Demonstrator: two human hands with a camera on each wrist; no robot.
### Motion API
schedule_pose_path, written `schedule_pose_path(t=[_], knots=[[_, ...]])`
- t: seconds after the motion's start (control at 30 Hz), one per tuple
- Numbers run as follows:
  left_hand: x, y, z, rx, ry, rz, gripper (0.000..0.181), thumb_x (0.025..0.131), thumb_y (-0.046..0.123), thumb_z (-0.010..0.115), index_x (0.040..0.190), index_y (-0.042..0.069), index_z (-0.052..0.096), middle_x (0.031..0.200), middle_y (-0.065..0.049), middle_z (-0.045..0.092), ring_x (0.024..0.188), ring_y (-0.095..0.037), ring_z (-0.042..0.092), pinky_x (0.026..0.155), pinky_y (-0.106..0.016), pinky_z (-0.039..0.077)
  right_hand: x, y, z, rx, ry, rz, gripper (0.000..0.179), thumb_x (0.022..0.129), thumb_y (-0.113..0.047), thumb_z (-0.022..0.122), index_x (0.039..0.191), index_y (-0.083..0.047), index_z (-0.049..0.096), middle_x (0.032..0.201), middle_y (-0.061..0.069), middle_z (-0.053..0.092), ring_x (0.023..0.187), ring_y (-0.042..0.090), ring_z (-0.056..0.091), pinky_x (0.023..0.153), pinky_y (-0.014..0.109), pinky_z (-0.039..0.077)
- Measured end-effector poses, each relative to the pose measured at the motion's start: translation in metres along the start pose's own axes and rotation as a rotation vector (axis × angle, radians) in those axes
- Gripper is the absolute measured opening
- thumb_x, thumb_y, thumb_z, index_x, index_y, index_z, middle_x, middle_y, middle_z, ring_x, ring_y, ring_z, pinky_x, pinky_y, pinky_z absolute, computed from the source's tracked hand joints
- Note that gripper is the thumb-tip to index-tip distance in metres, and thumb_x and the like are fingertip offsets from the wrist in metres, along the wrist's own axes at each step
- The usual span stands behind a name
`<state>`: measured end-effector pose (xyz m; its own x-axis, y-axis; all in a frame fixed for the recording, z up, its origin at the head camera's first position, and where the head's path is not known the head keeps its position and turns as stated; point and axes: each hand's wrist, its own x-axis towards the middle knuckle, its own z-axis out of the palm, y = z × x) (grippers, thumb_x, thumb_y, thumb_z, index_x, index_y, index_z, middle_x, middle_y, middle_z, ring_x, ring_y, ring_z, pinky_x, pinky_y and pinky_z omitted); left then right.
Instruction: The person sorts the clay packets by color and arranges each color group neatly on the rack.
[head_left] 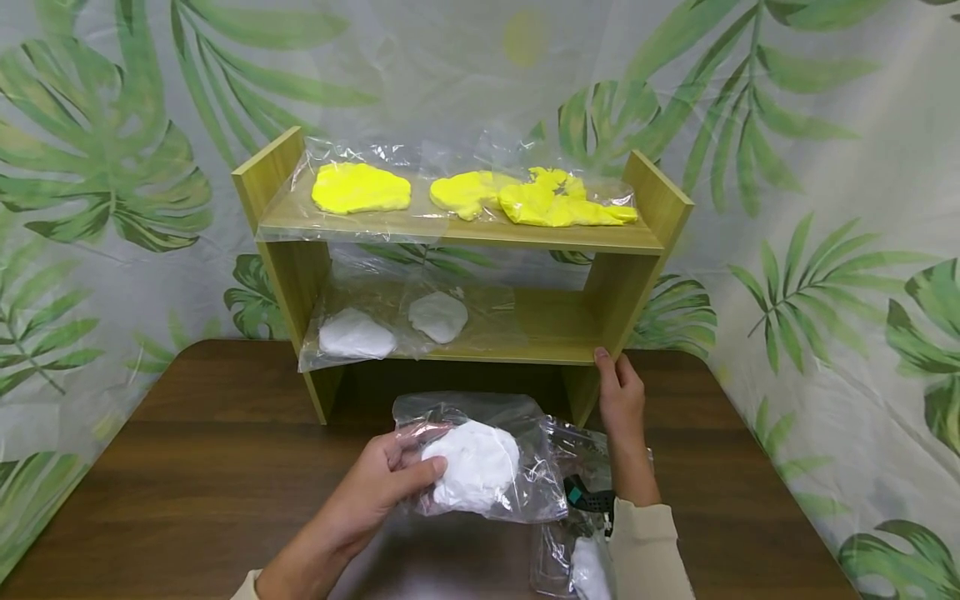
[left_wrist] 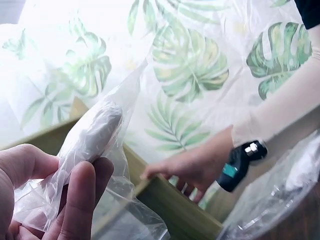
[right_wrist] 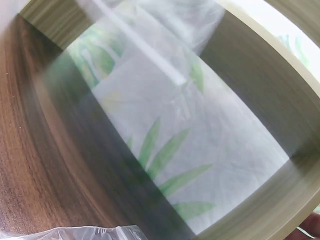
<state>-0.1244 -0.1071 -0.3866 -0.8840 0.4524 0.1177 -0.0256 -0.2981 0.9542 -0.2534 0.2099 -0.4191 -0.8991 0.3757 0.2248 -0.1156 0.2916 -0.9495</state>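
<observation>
My left hand [head_left: 393, 475] grips a clear plastic bag [head_left: 536, 492] holding a flattened white clay-like lump [head_left: 480, 462], in front of the shelf's lower part. The left wrist view shows the thumb and fingers pinching the bag [left_wrist: 100, 130] at one side. My right hand [head_left: 622, 400] holds the right side panel of the small wooden shelf [head_left: 633, 287], near its middle board; in the left wrist view its fingers bend over the panel's edge [left_wrist: 175, 210]. Only a sliver of that hand shows in the right wrist view, at the lower right corner.
Bagged yellow lumps [head_left: 362, 187] lie along the shelf's top board. Two bagged white lumps [head_left: 356, 333] sit on the left and middle of the middle board. More plastic bags with a white lump [head_left: 588, 567] lie on the brown table [head_left: 187, 500] beside the right forearm. A leaf-print cloth [head_left: 825, 292] hangs behind.
</observation>
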Motion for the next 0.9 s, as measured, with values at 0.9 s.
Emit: schedule_pose_path(t=[0.9], knots=[[0.030,0.106,0.026,0.216,-0.056,0.147,0.050,0.091,0.012,0.065,0.134,-0.008,0.048,0.081,-0.005,0.066,0.070,-0.010,0.062,0.063,-0.024,0.053,-0.001,-0.001,-0.003,-0.026,0.016,-0.025,0.036,0.097,-0.045,0.051,0.099,-0.010,0.060,0.082,-0.006,0.058,0.078,0.013,0.049,0.071,0.028,0.039]])
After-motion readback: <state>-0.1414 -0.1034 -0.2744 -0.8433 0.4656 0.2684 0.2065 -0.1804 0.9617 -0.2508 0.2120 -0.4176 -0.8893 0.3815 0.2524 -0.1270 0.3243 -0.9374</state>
